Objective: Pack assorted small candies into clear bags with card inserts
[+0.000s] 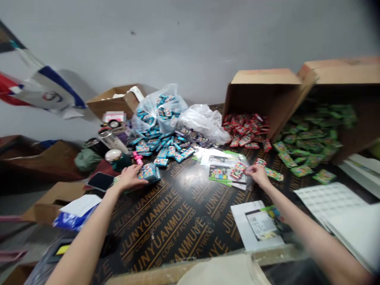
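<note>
My left hand (pixel 130 177) lies against a small stack of blue patterned packets (pixel 149 172) at the near edge of a larger loose spread of blue packets (pixel 163 152). My right hand (pixel 257 174) pinches the edge of a clear plastic bag (pixel 227 172), which lies over printed cards. A few red packets (pixel 238 170) lie on that bag, and a green packet (pixel 273 174) sits just right of my right hand. The hands are well apart over a dark plywood tabletop (pixel 178 221) with gold lettering.
Tipped cardboard boxes (pixel 261 95) spill red packets (pixel 245 130) and green packets (pixel 308 142) at the back right. A plastic bag of blue packets (pixel 158 111) and a bottle (pixel 113 140) stand back left. White sheets (pixel 329 200) lie at right.
</note>
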The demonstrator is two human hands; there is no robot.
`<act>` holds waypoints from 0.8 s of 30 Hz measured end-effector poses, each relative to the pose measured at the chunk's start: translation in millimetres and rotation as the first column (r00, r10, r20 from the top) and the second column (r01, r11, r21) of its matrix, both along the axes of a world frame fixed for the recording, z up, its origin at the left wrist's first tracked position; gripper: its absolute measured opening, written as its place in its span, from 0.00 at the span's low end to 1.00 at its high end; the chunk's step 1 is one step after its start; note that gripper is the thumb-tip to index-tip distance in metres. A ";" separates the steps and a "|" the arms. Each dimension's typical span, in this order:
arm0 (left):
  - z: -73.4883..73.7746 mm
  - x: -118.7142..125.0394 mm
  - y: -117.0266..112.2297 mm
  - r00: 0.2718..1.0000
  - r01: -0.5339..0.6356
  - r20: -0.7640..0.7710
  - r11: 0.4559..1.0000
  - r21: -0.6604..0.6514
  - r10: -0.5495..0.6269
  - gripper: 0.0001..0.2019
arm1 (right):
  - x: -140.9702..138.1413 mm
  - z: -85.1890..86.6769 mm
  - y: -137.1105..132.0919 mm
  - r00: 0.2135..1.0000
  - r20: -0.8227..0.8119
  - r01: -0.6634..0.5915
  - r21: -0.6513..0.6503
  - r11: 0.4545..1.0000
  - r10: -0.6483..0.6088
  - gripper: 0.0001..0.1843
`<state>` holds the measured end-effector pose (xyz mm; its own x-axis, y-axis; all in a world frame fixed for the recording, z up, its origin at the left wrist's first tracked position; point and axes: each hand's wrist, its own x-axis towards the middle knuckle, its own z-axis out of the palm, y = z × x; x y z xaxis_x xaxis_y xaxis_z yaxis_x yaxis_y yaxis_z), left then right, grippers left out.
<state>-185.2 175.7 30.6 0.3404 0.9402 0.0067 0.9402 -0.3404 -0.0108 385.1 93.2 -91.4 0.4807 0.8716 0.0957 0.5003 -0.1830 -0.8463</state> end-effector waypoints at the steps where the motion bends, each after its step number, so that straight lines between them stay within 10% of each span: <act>1: -3.0 4.5 0.9 0.999 -0.011 0.033 0.999 0.044 0.009 0.41 | -1.1 2.9 -0.6 1.000 -0.002 0.010 0.030 1.000 -0.010 0.19; 9: -23.1 100.1 -49.5 0.787 0.166 0.605 0.986 -0.015 -0.123 0.27 | -13.7 51.8 -4.1 0.961 -0.165 0.270 0.378 0.886 -0.222 0.21; 14: -35.5 181.7 -93.8 0.342 0.252 0.899 0.895 -0.367 0.272 0.30 | -69.0 86.6 -16.2 0.884 -0.459 0.322 0.457 0.829 -0.090 0.18; 19: -35.4 234.5 -110.7 -0.243 0.331 0.773 0.799 -0.502 0.586 0.28 | -157.3 79.4 -52.7 0.553 -0.821 0.247 0.324 0.913 0.142 0.17; 24: -42.5 231.6 -111.4 -0.294 0.185 0.736 0.792 -0.582 0.609 0.20 | -182.3 57.0 -65.8 0.617 -0.785 0.218 0.243 0.945 0.059 0.19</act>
<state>46.4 64.3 -12.0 0.0670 0.9520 -0.2988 -0.3296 0.3038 0.8939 202.8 27.4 -34.4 0.5594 0.8214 -0.1111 -0.3712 0.1284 -0.9196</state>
